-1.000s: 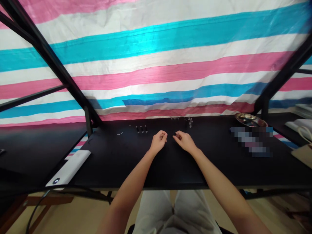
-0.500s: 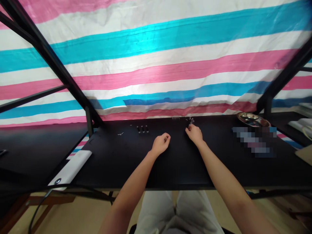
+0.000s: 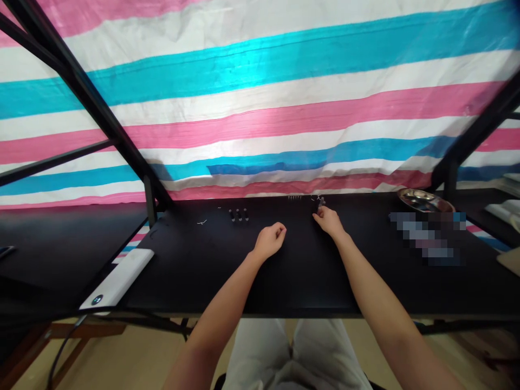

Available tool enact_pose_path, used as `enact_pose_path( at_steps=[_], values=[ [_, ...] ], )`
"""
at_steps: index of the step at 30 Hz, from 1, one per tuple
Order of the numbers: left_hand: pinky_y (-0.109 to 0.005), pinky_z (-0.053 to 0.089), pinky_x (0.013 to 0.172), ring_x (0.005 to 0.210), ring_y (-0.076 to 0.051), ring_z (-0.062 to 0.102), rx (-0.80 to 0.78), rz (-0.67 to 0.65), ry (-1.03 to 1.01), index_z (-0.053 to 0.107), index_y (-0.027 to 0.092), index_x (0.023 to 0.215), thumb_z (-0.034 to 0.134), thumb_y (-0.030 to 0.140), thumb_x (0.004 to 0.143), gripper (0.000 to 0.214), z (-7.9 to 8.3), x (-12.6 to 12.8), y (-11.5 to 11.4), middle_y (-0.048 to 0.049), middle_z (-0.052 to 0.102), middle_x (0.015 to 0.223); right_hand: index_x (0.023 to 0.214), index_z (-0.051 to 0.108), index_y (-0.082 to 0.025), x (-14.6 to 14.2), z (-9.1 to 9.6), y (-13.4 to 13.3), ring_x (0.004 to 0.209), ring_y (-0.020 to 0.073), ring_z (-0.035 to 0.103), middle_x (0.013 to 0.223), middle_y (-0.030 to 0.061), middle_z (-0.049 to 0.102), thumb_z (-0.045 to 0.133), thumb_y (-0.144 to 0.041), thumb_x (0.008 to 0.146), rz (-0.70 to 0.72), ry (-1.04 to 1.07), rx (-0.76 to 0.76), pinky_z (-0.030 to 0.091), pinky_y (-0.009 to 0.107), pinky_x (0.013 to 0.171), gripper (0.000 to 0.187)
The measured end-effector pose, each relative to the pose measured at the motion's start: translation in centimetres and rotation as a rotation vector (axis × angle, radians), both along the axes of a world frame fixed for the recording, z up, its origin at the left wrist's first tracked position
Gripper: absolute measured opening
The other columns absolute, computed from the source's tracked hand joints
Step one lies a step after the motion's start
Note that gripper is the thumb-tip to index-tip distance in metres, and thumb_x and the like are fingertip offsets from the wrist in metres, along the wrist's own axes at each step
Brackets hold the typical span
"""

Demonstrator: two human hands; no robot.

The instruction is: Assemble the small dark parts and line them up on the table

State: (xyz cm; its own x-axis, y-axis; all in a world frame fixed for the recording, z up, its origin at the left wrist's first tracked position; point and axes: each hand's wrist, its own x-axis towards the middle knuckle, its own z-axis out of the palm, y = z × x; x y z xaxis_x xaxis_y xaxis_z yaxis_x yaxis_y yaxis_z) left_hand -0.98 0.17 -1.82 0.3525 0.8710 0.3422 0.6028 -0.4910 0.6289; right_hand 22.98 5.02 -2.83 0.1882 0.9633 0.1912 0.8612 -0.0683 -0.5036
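My left hand (image 3: 271,240) rests above the black table (image 3: 195,265) with its fingers curled together; whatever may be between them is hidden. Farther right, my right hand (image 3: 329,222) reaches to a small heap of clear and dark little parts (image 3: 321,202) near the back edge. Its thumb and fingertips are drawn close at the heap, and what they pinch is too small to make out. Left of my hands stand three small black cylinders with light ends (image 3: 239,215) in a row. A row of tiny metallic pieces (image 3: 294,197) lies along the back edge.
A shiny metal dish (image 3: 426,201) sits at the back right, with a blurred-out patch (image 3: 428,238) before it. A white power strip (image 3: 117,279) with a cable lies at the left edge. Thin white scraps (image 3: 202,222) lie at left. Striped sheeting (image 3: 260,119) hangs behind.
My right hand has shifted very slightly to the right, staying at the heap of small parts. My left hand keeps its closed shape in nearly the same place.
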Motion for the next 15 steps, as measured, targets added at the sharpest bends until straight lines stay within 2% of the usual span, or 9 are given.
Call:
enact_pose_path(
  at_steps=[5,8,15],
  values=[
    [-0.02,0.033,0.052,0.049,-0.01,0.046,-0.008,-0.02,0.016,0.059,0.02,0.084,0.042,0.03,0.084,0.02,-0.1,0.1,0.0,0.0036,0.051,0.055,0.075,0.058,-0.016,1.2,0.0,-0.1,0.061,0.0131,0.056,0.062,0.001,0.06,0.058,-0.022,0.073,0.061,0.087,-0.059,0.039,0.022,0.059,0.006],
    [-0.02,0.033,0.052,0.049,-0.01,0.046,-0.013,-0.02,0.023,0.06,0.02,0.083,0.043,0.03,0.083,0.02,0.0,0.1,-0.1,0.0037,0.051,0.054,0.078,0.059,-0.015,1.7,-0.1,-0.2,0.061,0.013,0.058,0.064,0.0022,0.062,0.058,-0.019,0.073,0.039,0.117,-0.08,0.041,0.022,0.062,0.006],
    [-0.021,0.036,0.054,0.051,-0.01,0.049,-0.011,-0.011,0.017,0.061,0.02,0.083,0.044,0.029,0.082,0.019,0.2,0.1,-0.1,0.0027,0.054,0.055,0.078,0.066,-0.017,1.6,-0.7,-0.1,0.073,0.0182,0.061,0.074,0.007,0.066,0.058,-0.032,0.075,-0.084,0.016,0.001,0.041,0.025,0.063,0.017]
  ],
)
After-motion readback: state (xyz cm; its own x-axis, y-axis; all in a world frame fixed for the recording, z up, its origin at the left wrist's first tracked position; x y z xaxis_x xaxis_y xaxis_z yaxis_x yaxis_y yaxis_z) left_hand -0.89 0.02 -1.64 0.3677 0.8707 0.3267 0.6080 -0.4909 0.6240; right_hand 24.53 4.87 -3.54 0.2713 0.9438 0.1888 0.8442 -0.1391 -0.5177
